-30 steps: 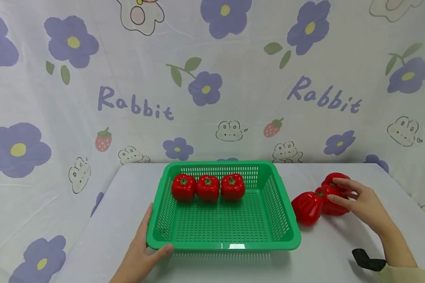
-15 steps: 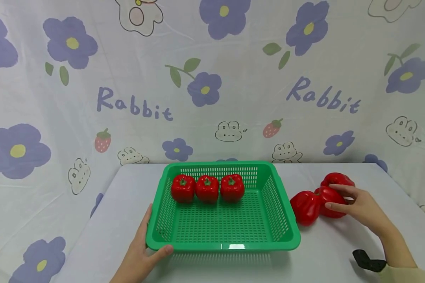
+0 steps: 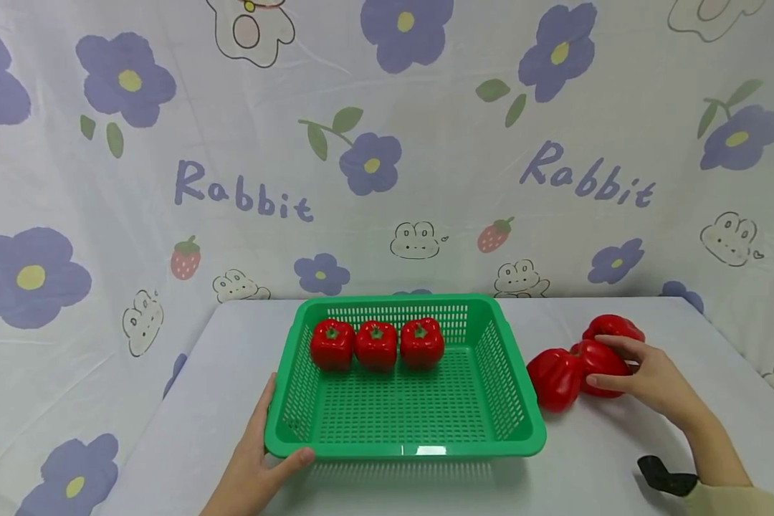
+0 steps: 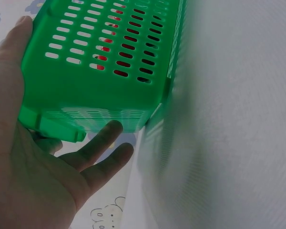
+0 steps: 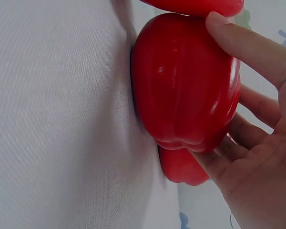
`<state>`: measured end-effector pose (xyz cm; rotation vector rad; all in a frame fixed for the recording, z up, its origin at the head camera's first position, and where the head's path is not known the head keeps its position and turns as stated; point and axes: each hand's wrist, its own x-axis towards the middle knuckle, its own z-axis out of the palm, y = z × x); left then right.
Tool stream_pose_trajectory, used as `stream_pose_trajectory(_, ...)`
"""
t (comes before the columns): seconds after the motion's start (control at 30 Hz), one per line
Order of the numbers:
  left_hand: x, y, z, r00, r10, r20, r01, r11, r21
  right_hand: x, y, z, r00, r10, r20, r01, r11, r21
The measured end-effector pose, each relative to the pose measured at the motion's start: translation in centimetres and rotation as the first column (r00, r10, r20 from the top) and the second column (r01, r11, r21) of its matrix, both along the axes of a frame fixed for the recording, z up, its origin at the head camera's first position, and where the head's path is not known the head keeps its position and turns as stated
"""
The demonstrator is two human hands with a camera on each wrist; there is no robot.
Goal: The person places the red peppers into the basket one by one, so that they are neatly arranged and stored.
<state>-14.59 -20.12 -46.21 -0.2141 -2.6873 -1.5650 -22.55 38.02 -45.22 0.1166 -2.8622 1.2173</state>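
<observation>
Red pepper (image 3: 600,363) lies gripped within the right hand (image 3: 653,378), while the left hand (image 3: 254,459) clasps the green basket (image 3: 471,449).

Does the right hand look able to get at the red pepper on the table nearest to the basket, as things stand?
Probably not straight away: the right hand holds the middle pepper, which lies between it and the nearest pepper. From above, though, nothing seems to cover that one.

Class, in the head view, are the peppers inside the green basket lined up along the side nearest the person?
No, the three red peppers in the basket stand in a row along its far side.
</observation>
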Motion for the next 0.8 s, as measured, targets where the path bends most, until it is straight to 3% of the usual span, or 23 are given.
stream_pose_trajectory(0.8,0.02,-0.04,0.04,1.000,0.007,0.019,-0.007,1.000,-0.001,0.33,0.13,0.74,0.998,-0.060,-0.023,0.060,0.998,-0.009)
